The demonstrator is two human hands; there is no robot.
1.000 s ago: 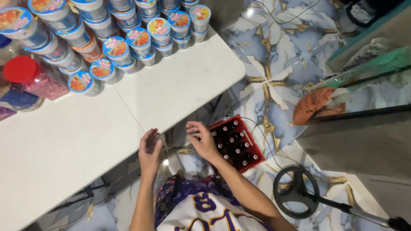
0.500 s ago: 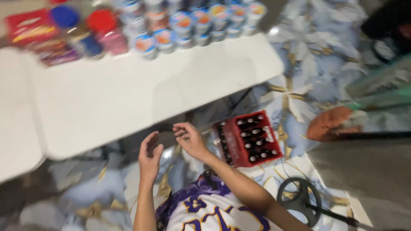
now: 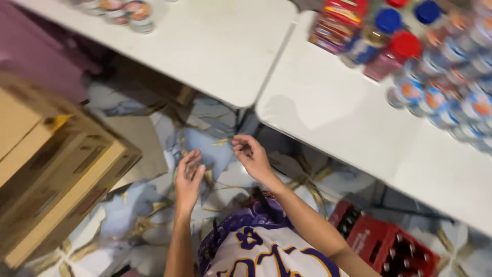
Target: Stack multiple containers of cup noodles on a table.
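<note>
- Left hand (image 3: pixel 188 177): raised in front of the torso, fingers loosely curled and close together, palm turned partly inward; it holds nothing that can be made out and hangs over the patterned floor (image 3: pixel 154 205), below the near edge of the white table (image 3: pixel 328 102)

- Right hand (image 3: pixel 252 155): also raised, just right of the left hand and a little higher; fingertips bent inward toward the palm in a narrow pinch-like curl, with no object visible between them; motion blur leaves it open whether something very small is pinched

- Relation between the hands: they stand near each other but apart, palms roughly facing; the right hand is the nearer of the two to the white table, its fingertips just short of the rounded table corner

- Cardboard box (image 3: pixel 46 169): well left of the table and of the left hand, its long axis running obliquely from lower left to upper right; the left hand is the nearer hand to it

- Red bottle crate (image 3: pixel 389 246): on the floor beneath the table, to the right of the right forearm, dark bottles upright inside

- Capped jars and cups (image 3: pixel 435 77): crowded on the far right part of the table top, well apart from both hands; red and blue lids visible

- The table's near surface facing the hands is bare white
</note>
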